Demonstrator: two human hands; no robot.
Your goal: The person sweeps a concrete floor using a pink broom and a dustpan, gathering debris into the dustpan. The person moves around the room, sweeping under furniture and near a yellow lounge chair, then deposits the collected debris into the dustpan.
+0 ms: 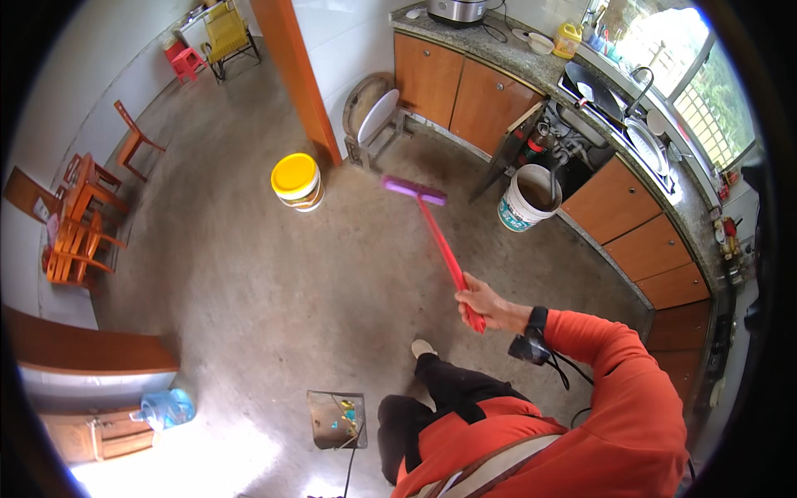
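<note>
My right hand (pixel 482 302) is closed around the red handle of a broom (pixel 443 246), near the handle's end. The broom's purple head (pixel 414 188) points away from me, at floor level, between a lidded bucket and an open bucket. A wrist strap with a black device sits on my right wrist. My left hand is out of view. Low in the picture, beside my legs, a metal dustpan (pixel 324 429) rests on the floor with small yellow and blue scraps in it. A thin dark rod runs from it to the bottom edge.
A white bucket with a yellow lid (pixel 294 177) stands left of the broom. An open bucket (pixel 520 208) holds a drain hose under the sink (pixel 607 99), beside an open cabinet door (pixel 504 146). Wooden chairs (pixel 93 243) line the left wall; a blue water jug (pixel 168 409) lies lower left.
</note>
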